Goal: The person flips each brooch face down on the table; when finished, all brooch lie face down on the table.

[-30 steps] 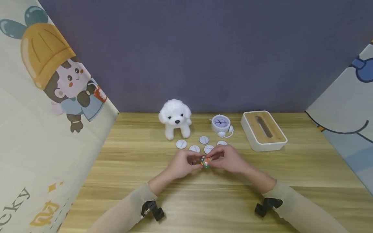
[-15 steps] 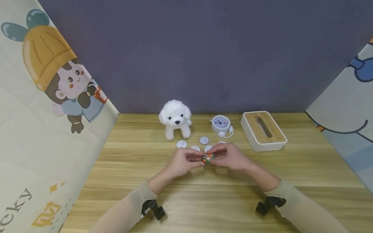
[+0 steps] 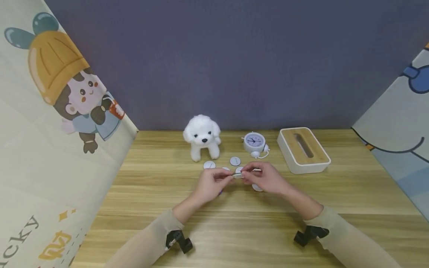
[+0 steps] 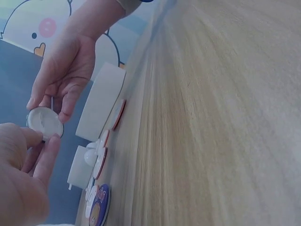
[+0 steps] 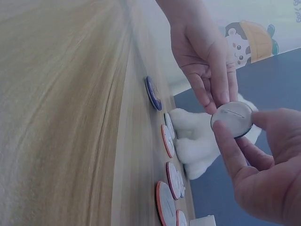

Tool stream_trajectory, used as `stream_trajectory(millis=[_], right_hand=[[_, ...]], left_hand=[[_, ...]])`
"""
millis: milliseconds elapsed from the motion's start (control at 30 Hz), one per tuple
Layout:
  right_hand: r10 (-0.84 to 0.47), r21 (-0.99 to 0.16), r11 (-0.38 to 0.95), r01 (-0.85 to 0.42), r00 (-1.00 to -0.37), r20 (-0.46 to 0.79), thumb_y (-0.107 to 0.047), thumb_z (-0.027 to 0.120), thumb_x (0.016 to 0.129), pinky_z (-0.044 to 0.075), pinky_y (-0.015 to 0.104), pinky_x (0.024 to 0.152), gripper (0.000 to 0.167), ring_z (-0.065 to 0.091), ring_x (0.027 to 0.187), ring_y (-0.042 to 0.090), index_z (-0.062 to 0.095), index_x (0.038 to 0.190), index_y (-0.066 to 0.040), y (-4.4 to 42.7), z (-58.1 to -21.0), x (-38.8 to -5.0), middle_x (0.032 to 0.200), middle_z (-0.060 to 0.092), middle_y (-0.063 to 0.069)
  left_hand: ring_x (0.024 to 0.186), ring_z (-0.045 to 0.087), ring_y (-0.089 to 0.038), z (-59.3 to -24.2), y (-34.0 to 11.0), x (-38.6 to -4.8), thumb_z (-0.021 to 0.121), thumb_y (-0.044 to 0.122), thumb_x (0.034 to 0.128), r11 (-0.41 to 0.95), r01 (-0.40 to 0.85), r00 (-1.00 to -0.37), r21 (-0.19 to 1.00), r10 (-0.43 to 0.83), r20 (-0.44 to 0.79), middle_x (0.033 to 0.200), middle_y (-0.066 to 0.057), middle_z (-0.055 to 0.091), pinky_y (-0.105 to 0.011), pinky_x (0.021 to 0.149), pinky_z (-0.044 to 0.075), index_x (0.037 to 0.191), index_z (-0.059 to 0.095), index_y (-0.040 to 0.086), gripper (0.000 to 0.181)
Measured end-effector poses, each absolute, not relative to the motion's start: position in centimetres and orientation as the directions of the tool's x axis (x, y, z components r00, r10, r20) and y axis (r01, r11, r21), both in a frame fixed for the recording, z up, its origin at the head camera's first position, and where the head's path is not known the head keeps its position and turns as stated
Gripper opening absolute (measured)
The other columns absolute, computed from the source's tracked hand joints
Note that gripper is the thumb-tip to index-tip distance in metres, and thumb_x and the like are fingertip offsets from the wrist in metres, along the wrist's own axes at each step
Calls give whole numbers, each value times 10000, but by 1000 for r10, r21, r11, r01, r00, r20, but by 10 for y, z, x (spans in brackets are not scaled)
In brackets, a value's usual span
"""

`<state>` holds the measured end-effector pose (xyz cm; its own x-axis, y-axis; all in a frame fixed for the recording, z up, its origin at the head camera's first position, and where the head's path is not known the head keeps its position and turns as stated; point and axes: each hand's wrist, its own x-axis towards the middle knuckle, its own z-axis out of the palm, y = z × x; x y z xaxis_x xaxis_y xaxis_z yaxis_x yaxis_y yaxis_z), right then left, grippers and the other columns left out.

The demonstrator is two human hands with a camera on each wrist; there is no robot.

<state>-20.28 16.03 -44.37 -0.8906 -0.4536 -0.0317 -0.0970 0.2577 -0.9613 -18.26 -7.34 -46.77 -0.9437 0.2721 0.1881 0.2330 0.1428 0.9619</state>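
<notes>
A round pin badge [image 3: 237, 175] is held above the table between both hands and is nearly edge-on in the head view. Its pale back with a thin pin shows in both wrist views. My left hand [image 3: 209, 184] pinches its left edge between thumb and fingers. Thumb and fingers of my right hand [image 3: 264, 178] pinch the opposite edge. Beneath the right hand lies another badge [image 3: 257, 187], back up. A purple badge [image 4: 99, 205], picture side up, rests near the left hand and is mostly hidden in the head view.
Several badges lie pale side up beyond the hands, among them a left badge [image 3: 209, 165] and a far badge [image 3: 235, 161]. Behind them stand a white plush dog [image 3: 202, 136], a white alarm clock [image 3: 254, 141] and a tissue box [image 3: 303, 150]. A dark wall [image 3: 234, 67] closes the back.
The held badge has turned from its colourful front to edge-on in the head view. Both hands have risen slightly away from the body. The badge under the right hand has come into sight.
</notes>
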Motion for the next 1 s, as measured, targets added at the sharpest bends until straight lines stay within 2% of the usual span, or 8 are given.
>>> stream_trajectory(millis=[100, 267, 433, 567, 633, 767, 867, 1000], right_hand=[[-466, -971, 225, -80, -884, -36, -36, 604, 1064, 677, 386, 837, 263, 795, 897, 209, 614, 1208, 183, 159, -445, -203, 1097, 736, 299], [-494, -972, 214, -95, -869, -24, 25, 566, 1056, 681, 343, 777, 282, 757, 799, 111, 554, 1287, 185, 159, -446, -202, 1010, 706, 250], [-511, -954, 248, -167, -860, 18, 22, 589, 1044, 660, 345, 682, 312, 728, 735, 189, 544, 1340, 107, 160, -448, -202, 900, 690, 200], [-529, -942, 272, -198, -848, 25, 27, 598, 1036, 652, 358, 677, 274, 721, 742, 280, 571, 1304, 79, 161, -451, -203, 867, 693, 186], [-540, -937, 275, -215, -841, 35, 31, 610, 1028, 651, 356, 678, 270, 718, 743, 275, 584, 1293, 78, 162, -452, -204, 868, 692, 188], [-565, -911, 295, -288, -822, 77, 38, 708, 961, 644, 298, 688, 343, 707, 760, 172, 604, 1287, 65, 163, -453, -203, 914, 689, 165], [-588, -865, 336, -372, -800, 115, 19, 794, 900, 640, 255, 716, 417, 699, 777, 98, 620, 1278, 32, 164, -455, -202, 938, 704, 112], [-608, -787, 409, -461, -781, 142, -17, 832, 882, 631, 237, 715, 425, 684, 766, 38, 641, 1262, -21, 164, -458, -201, 897, 729, 18]], left_hand=[[909, 799, -433, -466, -73, -182, 732, -35, 953, 147, 223, -950, 964, 256, 181, 1046, -299, 781, -283, 792, 669, 1146, 752, -99, 204], [849, 804, -352, -464, -73, -179, 724, -19, 961, 209, 270, -942, 940, 258, 213, 1015, -252, 796, -244, 746, 663, 1255, 731, -45, 295], [911, 791, -332, -467, -74, -177, 776, -60, 896, 209, 284, -928, 936, 308, 212, 1057, -248, 787, -246, 801, 661, 1305, 701, -56, 415], [935, 784, -341, -468, -74, -177, 809, -93, 849, 184, 281, -917, 942, 340, 207, 1070, -270, 772, -265, 852, 659, 1325, 674, -89, 495], [931, 784, -324, -468, -74, -177, 818, -84, 846, 188, 291, -913, 938, 347, 213, 1065, -267, 772, -263, 858, 658, 1323, 673, -95, 498], [902, 780, -293, -469, -74, -177, 839, -51, 845, 226, 314, -911, 922, 346, 225, 1035, -238, 782, -250, 827, 660, 1295, 700, -75, 471], [857, 774, -279, -469, -74, -177, 865, -10, 837, 290, 376, -896, 880, 354, 267, 996, -199, 782, -251, 782, 663, 1255, 729, -56, 443], [812, 755, -239, -472, -74, -177, 901, 76, 824, 442, 524, -843, 728, 394, 367, 946, -125, 769, -268, 727, 657, 1205, 766, -12, 413]])
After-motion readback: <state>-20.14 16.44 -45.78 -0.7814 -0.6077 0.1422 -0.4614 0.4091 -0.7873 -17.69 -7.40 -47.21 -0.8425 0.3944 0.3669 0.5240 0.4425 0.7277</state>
